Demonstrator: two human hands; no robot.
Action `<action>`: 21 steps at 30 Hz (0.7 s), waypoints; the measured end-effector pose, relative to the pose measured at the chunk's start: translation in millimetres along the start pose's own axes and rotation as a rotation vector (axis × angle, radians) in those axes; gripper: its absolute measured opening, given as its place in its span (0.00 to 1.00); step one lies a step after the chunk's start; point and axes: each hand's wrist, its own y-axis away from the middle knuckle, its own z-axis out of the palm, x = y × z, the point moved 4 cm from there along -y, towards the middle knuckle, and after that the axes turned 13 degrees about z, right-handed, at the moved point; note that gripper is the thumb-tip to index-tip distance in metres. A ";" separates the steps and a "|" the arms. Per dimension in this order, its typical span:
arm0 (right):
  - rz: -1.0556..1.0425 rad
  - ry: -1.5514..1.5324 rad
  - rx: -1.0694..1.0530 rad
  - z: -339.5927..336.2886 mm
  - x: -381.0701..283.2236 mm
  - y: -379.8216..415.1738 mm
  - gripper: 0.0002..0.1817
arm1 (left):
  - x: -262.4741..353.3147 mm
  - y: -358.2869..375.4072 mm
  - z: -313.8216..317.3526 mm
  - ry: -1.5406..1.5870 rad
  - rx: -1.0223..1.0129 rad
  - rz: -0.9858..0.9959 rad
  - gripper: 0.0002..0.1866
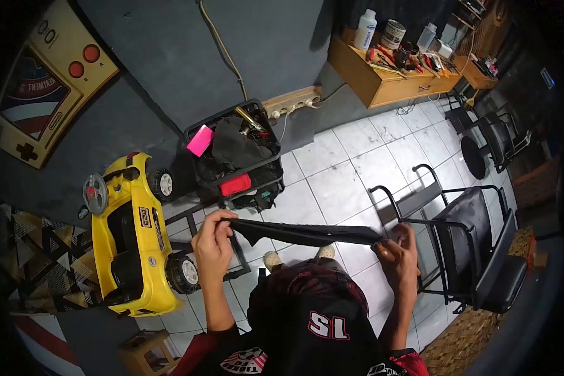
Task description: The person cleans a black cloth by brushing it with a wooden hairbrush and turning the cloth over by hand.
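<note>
A long strip of black cloth [294,235] is stretched between my two hands, above the tiled floor and in front of my body. My left hand [213,244] pinches its left end between thumb and fingers. At the other end, my right hand [398,255] is closed on the cloth, with the fingers curled. A small orange-brown patch shows by the right fingers, and I cannot make out what it is. The cloth sags slightly, and part of its edge is folded over.
A black crate [219,177] holds dark cloths and a pink item. Left of me stands a yellow toy car [128,244]; at my right is a black metal-framed chair [464,232]. Tools and bottles crowd a wooden wall shelf [388,88]. A power strip [292,103] runs along the wall.
</note>
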 end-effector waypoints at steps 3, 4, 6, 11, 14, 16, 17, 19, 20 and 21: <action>0.127 0.055 -0.115 -1.9 8.6 -3.1 0.09 | -1.9 3.5 -2.0 0.044 -0.028 -0.064 0.05; 0.129 0.059 -0.113 -0.4 10.1 -3.2 0.09 | -2.9 3.8 -1.5 0.074 -0.065 -0.091 0.05; 0.036 -0.013 -0.029 2.1 8.9 -1.9 0.09 | -7.5 4.7 -4.5 0.071 -0.094 -0.106 0.05; 0.057 -0.074 0.060 -0.2 -1.4 2.0 0.08 | -14.1 7.6 -16.9 -0.001 -0.185 0.025 0.05; -0.002 -0.032 -0.030 2.5 -10.4 4.0 0.10 | -18.9 9.3 -21.6 -0.029 -0.190 0.026 0.05; -0.087 -0.054 0.022 3.9 -16.9 5.3 0.12 | -22.9 11.5 -20.4 0.158 -0.075 0.081 0.05; -0.089 -0.051 0.021 5.4 -18.8 6.5 0.12 | -21.7 13.1 -18.8 0.160 -0.073 0.080 0.05; -0.014 -0.066 0.007 9.1 -20.0 7.8 0.12 | -24.7 19.2 -15.6 0.392 -0.019 -0.079 0.04; -0.018 -0.064 0.005 10.9 -22.3 7.0 0.12 | -26.9 21.3 -18.3 0.348 -0.034 -0.108 0.04; -0.056 -0.060 0.029 11.7 -25.8 6.5 0.11 | -29.8 22.6 -21.6 0.347 -0.030 -0.111 0.04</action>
